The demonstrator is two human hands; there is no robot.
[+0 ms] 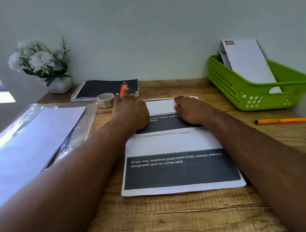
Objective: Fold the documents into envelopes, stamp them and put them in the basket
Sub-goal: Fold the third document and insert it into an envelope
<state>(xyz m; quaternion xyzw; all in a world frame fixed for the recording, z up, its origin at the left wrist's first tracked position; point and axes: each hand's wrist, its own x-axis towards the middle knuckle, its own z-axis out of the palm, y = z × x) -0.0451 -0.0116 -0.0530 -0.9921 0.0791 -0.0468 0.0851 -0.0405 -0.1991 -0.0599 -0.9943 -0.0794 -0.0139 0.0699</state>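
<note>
Fingers of both hands lie at the far part of the printed document (178, 170), which rests flat on the wooden desk (175, 220) with its near edge toward the viewer. Left hand (129, 110): fingers straight and spread, pressing the sheet's far left, the tips reaching toward the notebook. Right hand (189, 109): fingers curled down at the far edge; whether they pinch the paper or merely press it cannot be told. A line across the sheet just nearer than the hands may be a first crease, so the fold appears only begun.

Progress, as judged: two stamped envelopes (248, 60) already stand in the green basket (238, 90) at far right; the present sheet remains to be folded, enclosed, stamped and deposited.

Count, near to far: one document in hand; one stack of white sheets (31, 143) on clear plastic wrap at left, number unreadable; one orange pen (284, 120); one stamp roll (105, 99); one spiral notebook (106, 88); one basket; one pot of white flowers (40, 64).
</note>
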